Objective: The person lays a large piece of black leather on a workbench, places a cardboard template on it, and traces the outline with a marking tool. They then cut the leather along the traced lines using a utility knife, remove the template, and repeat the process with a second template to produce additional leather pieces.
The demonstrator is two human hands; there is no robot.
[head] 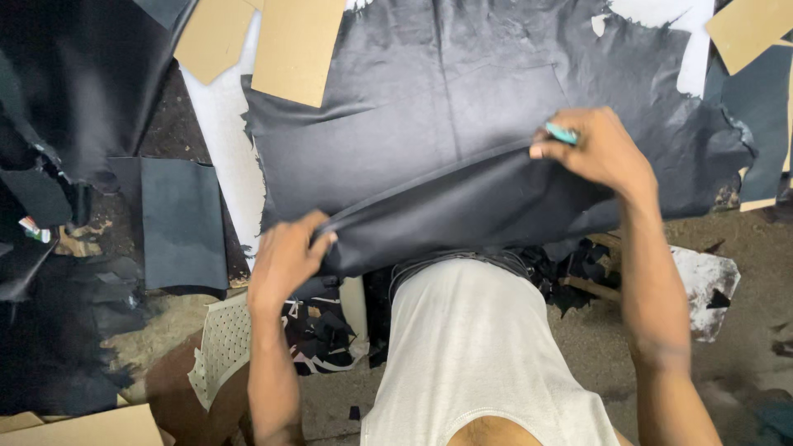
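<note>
We grip the black leather sheet (462, 124) along its folded near edge, left hand (285, 260) and right hand (599, 153) pinching; it looks soft, floppy, best held by the edge.

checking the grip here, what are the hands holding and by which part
Both hands grip the black leather sheet along its folded near edge: left hand at the left end, right hand at the right end, which also holds a small teal tool.

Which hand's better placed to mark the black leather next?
Probably right: the right hand already holds a teal marker while pinching the leather sheet's folded edge; the left hand only grips it.
</note>
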